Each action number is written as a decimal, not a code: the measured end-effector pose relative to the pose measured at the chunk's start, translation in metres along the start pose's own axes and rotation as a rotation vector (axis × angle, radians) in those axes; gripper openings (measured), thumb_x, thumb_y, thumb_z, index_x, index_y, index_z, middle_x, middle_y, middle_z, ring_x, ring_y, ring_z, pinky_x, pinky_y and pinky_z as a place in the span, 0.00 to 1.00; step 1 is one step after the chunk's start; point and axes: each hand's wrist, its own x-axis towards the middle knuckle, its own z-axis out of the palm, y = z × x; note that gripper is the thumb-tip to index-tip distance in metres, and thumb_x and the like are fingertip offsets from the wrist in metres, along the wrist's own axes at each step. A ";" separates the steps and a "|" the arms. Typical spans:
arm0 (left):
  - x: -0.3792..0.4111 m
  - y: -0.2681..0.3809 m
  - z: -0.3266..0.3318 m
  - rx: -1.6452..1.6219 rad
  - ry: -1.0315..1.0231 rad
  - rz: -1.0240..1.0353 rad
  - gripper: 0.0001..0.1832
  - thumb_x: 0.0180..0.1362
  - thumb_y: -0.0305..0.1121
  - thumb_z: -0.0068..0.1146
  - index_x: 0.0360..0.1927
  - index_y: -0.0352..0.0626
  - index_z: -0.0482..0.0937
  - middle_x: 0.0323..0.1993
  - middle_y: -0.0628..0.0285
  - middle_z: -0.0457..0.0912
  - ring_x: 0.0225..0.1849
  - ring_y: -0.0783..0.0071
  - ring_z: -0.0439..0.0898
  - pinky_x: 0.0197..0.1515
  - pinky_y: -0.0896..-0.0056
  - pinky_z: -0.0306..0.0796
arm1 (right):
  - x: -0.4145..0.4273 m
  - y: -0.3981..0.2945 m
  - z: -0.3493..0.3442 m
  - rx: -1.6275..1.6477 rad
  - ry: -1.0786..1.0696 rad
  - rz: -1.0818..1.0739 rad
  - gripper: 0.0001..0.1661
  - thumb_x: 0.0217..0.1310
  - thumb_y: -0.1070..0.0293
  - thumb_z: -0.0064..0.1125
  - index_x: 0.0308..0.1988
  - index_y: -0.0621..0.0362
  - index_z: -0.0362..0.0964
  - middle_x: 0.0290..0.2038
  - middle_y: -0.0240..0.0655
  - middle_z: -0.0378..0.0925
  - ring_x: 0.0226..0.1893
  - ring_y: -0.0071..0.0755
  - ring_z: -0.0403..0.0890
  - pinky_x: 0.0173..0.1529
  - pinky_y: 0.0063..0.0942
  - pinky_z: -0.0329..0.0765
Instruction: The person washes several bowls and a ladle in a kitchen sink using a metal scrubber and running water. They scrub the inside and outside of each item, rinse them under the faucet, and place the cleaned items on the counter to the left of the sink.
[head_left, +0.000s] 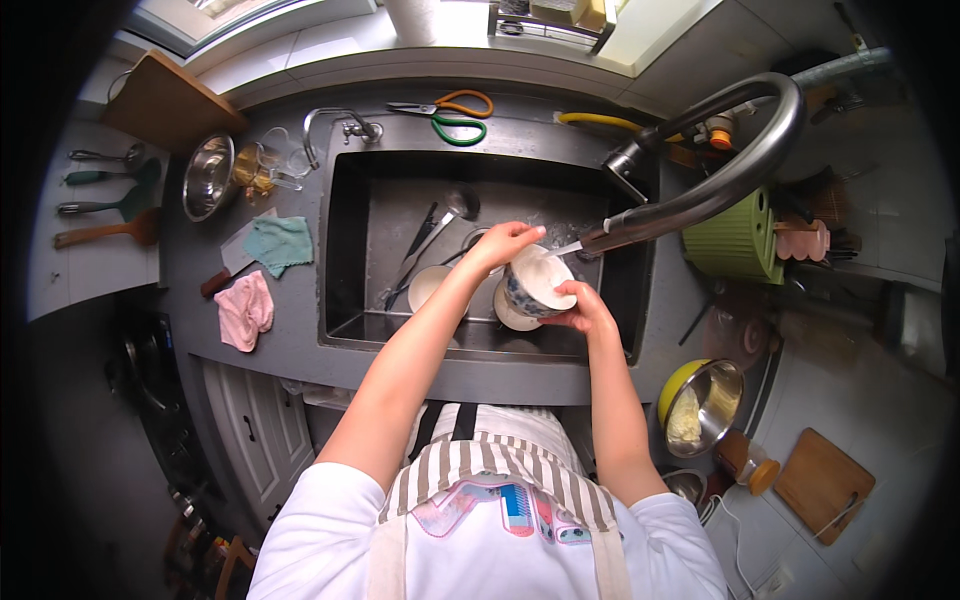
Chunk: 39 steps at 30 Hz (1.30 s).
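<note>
My right hand (589, 307) grips a white bowl with a blue pattern outside (525, 298), its thumb inside the rim. The bowl is tilted, and water from the faucet spout (592, 241) runs into it. My left hand (504, 246) is at the bowl's far-left rim; whether its fingers grip the bowl is hidden. Under the held bowl, another pale bowl (516, 319) shows in the sink. To the left, a white bowl (429, 289) is partly covered by my left forearm. A metal ladle (461, 201) and other long utensils lie on the sink floor (517, 196).
Scissors with orange and green handles (450, 116) lie behind the sink. Left of it are a knife (240, 255), a teal cloth (277, 244), a pink cloth (246, 311) and a steel bowl (210, 178). The curved faucet (720, 187) arches over the right side, near a green holder (727, 236).
</note>
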 end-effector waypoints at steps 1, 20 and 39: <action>-0.011 0.003 -0.005 -0.001 -0.032 -0.070 0.36 0.47 0.54 0.59 0.53 0.35 0.72 0.41 0.52 0.80 0.38 0.66 0.80 0.35 0.71 0.73 | 0.011 0.007 -0.001 0.059 -0.084 0.030 0.30 0.47 0.69 0.50 0.53 0.61 0.64 0.48 0.47 0.72 0.45 0.52 0.76 0.45 0.53 0.77; -0.094 -0.061 -0.058 0.811 0.881 0.865 0.39 0.44 0.15 0.50 0.63 0.44 0.55 0.56 0.43 0.65 0.48 0.45 0.75 0.46 0.60 0.74 | 0.075 0.065 -0.059 -2.195 -0.270 -0.821 0.12 0.38 0.74 0.57 0.30 0.51 0.76 0.38 0.34 0.75 0.46 0.40 0.74 0.48 0.34 0.73; -0.261 -0.214 -0.191 -1.240 1.185 0.075 0.17 0.48 0.26 0.44 0.38 0.21 0.71 0.29 0.47 0.78 0.20 0.60 0.79 0.18 0.68 0.78 | 0.071 0.057 0.000 -0.492 0.089 -0.087 0.15 0.54 0.74 0.58 0.44 0.56 0.70 0.35 0.31 0.77 0.36 0.28 0.77 0.46 0.23 0.71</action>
